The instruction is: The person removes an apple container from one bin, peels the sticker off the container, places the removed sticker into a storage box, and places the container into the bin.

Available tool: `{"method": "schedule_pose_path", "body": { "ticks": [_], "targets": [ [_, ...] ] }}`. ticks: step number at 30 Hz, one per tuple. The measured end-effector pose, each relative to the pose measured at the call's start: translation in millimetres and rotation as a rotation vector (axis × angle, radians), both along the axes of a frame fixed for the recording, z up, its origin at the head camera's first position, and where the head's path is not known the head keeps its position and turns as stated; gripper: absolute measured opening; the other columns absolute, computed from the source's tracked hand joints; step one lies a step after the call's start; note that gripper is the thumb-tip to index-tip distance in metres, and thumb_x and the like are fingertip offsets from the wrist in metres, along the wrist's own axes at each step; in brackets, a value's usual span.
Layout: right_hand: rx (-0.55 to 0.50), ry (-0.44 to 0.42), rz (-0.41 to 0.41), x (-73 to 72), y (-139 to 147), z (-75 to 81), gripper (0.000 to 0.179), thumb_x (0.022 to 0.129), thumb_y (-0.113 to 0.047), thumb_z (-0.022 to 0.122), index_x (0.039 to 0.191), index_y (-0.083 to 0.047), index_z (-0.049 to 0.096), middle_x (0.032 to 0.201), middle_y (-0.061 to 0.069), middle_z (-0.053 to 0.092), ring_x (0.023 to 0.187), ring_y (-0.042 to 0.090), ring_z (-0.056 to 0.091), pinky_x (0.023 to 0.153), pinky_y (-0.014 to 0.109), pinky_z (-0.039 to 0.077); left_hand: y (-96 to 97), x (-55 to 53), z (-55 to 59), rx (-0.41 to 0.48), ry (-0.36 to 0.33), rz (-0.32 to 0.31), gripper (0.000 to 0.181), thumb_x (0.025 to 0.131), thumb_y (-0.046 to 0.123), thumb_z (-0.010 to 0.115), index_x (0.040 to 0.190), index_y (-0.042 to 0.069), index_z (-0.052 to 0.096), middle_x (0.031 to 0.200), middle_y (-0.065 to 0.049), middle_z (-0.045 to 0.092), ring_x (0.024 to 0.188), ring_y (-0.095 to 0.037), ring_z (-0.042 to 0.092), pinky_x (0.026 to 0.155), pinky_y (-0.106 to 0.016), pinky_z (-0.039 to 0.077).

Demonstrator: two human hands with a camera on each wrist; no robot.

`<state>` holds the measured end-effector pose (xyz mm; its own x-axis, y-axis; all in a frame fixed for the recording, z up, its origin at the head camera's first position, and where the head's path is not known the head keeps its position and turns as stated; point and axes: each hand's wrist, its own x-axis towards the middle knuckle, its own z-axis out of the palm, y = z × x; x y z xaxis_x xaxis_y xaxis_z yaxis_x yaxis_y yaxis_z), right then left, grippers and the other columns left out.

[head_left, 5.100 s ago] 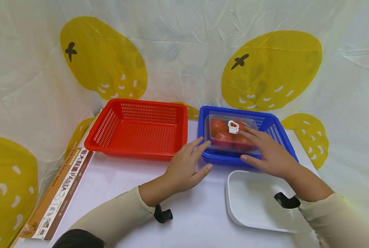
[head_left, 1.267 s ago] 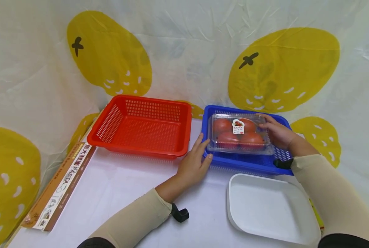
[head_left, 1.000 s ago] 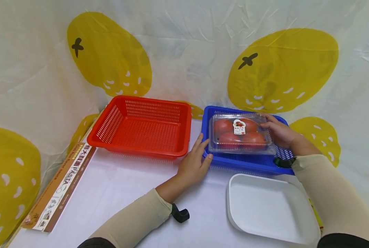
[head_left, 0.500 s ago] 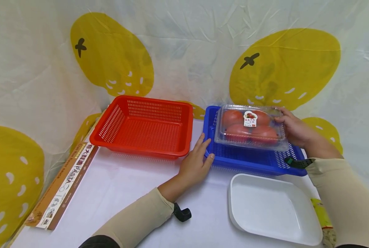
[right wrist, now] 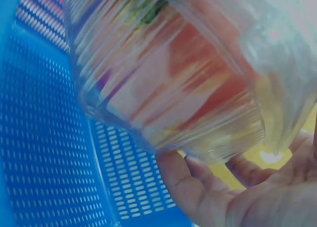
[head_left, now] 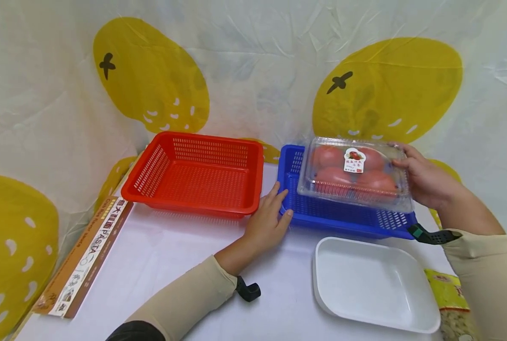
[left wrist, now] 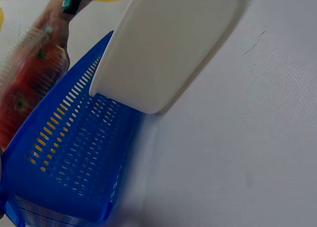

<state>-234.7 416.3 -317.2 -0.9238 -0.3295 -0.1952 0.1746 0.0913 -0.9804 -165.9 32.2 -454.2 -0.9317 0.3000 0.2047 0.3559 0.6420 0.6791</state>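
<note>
My right hand [head_left: 428, 177] grips the right end of a clear plastic box of tomatoes [head_left: 375, 182], which has a white label on its lid. The box is lifted above the blue basket [head_left: 339, 219] and slightly tilted. In the right wrist view, curled fingers [right wrist: 181, 180] hold the end of the tomato box [right wrist: 198, 88] over the blue basket [right wrist: 44, 128]. My left hand [head_left: 265, 222] touches the near left corner of the blue basket with fairly straight fingers. In the left wrist view most of that hand is out of frame.
Left of the blue basket stands a red basket [head_left: 194, 210]. A white tray [head_left: 373, 284] lies in front of the blue basket, with a yellow-topped bag [head_left: 449, 293] to its right. A long pasta box [head_left: 85, 255] lies along the table's left edge.
The right hand took hold of the tomato box inside the blue basket, then raised it and moved it to the right. The left hand has stayed at the basket's corner.
</note>
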Motion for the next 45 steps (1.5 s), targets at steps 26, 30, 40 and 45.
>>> {"method": "schedule_pose_path", "body": {
  "ticks": [26, 30, 40, 45],
  "targets": [
    [-0.201, 0.033, 0.146, 103.0, -30.7, -2.0, 0.053, 0.117, -0.013, 0.029, 0.164, -0.035, 0.028, 0.143, -0.004, 0.054, 0.115, 0.020, 0.071, 0.086, 0.042, 0.064, -19.9, 24.7, 62.7, 0.572, -0.080, -0.237, 0.055, 0.107, 0.035, 0.053, 0.161, 0.032, 0.042, 0.173, 0.010, 0.024, 0.161, -0.022, 0.022, 0.118, -0.064, 0.038],
    [-0.159, 0.022, 0.116, 115.5, -51.9, -4.1, 0.054, 0.117, -0.015, 0.031, 0.164, -0.040, 0.026, 0.147, -0.004, 0.049, 0.117, 0.019, 0.070, 0.087, 0.042, 0.063, -31.6, 29.1, 73.1, 0.594, -0.086, -0.231, 0.055, 0.105, 0.030, 0.057, 0.159, 0.030, 0.047, 0.173, 0.008, 0.027, 0.159, -0.024, 0.026, 0.121, -0.061, 0.035],
    [-0.113, 0.029, 0.019, 143.5, -112.9, -27.8, 0.054, 0.116, -0.019, 0.040, 0.165, -0.038, 0.025, 0.153, 0.002, 0.042, 0.124, 0.020, 0.066, 0.091, 0.042, 0.062, -78.3, 40.3, 77.4, 0.566, -0.065, -0.143, 0.054, 0.100, 0.023, 0.067, 0.153, 0.026, 0.057, 0.174, 0.005, 0.023, 0.160, -0.026, 0.023, 0.120, -0.069, 0.032],
    [-0.107, -0.014, -0.013, 156.6, -150.4, -35.1, 0.056, 0.115, -0.021, 0.042, 0.165, -0.035, 0.022, 0.159, 0.011, 0.032, 0.128, 0.022, 0.062, 0.096, 0.043, 0.060, -115.2, 48.1, 72.7, 0.559, -0.024, -0.171, 0.055, 0.098, 0.019, 0.068, 0.151, 0.020, 0.058, 0.175, 0.003, 0.022, 0.160, -0.030, 0.022, 0.118, -0.072, 0.032]
  ]
}}
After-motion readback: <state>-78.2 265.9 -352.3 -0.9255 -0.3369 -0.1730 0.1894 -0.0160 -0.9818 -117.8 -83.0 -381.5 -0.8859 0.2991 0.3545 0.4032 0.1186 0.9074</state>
